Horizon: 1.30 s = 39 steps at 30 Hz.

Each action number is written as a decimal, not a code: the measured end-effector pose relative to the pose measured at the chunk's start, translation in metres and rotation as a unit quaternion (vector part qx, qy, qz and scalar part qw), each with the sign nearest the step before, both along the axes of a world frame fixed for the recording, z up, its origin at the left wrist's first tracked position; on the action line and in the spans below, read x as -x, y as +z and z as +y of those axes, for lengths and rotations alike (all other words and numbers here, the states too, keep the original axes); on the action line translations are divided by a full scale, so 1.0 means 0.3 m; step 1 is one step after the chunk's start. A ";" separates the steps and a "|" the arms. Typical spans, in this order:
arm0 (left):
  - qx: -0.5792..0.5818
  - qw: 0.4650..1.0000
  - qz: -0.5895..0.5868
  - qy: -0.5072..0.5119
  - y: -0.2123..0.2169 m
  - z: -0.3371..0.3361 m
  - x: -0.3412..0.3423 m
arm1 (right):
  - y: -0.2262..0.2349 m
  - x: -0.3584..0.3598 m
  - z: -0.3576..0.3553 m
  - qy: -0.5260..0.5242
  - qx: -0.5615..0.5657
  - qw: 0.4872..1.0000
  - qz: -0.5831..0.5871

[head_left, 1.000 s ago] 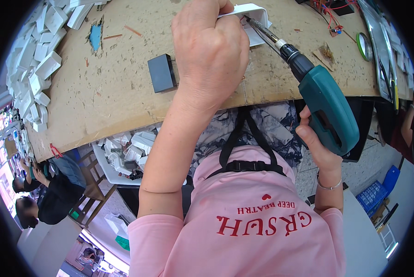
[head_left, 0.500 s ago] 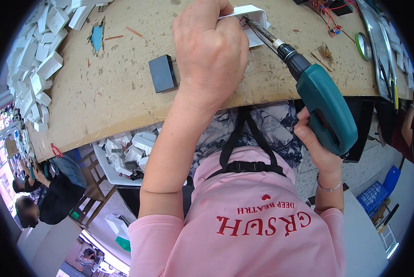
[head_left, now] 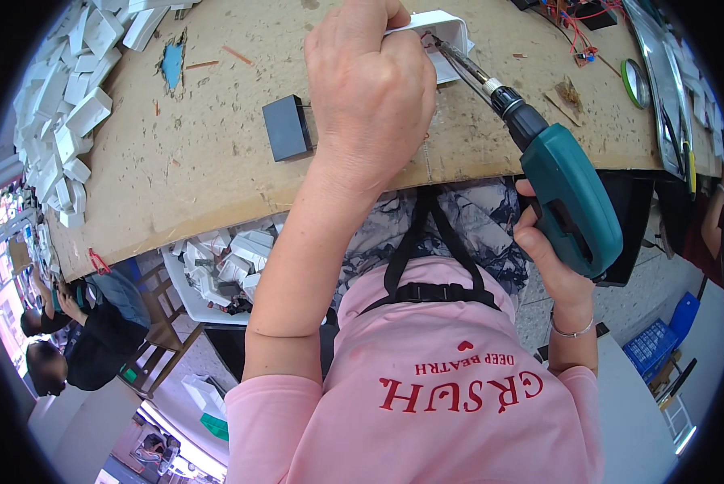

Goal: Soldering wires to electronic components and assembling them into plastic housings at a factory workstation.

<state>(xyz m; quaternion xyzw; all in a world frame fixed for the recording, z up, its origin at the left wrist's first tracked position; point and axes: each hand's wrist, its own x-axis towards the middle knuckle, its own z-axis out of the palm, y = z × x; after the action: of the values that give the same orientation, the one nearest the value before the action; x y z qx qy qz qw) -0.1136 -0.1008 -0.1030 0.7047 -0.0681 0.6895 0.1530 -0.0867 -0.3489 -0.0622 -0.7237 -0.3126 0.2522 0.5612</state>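
Observation:
My left hand (head_left: 370, 89) is closed at the top of the table, gripping a white plastic housing (head_left: 452, 26); its fingertips are hidden behind the knuckles. My right hand (head_left: 549, 254) wraps round the handle of a green and black power screwdriver (head_left: 573, 198), thumb along its side. The tool slants up to the left, and its bit reaches into the open side of the housing. Whether the tip sits on a screw is too small to tell. Left of my left wrist, a dark grey box (head_left: 287, 129) lies on the table.
White plastic parts are heaped at the table's left (head_left: 71, 121). A tub (head_left: 188, 294) of similar parts stands below the front edge. Wires (head_left: 584, 48), a green tape roll (head_left: 634, 81) and a metal tray (head_left: 660, 89) lie at the right. Another person (head_left: 108, 331) sits at the left.
The screwdriver's body and my right hand have dipped slightly toward me. My left hand and the housing stay almost in place.

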 end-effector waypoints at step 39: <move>0.008 0.999 0.026 0.028 -0.002 -0.004 0.011 | 0.003 0.009 0.011 0.003 -0.020 1.000 0.007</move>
<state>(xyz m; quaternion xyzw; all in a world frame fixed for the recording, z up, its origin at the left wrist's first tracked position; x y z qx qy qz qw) -0.1170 -0.1021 -0.1037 0.7226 -0.0391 0.6757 0.1408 -0.0893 -0.3456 -0.0614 -0.7095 -0.3161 0.2529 0.5768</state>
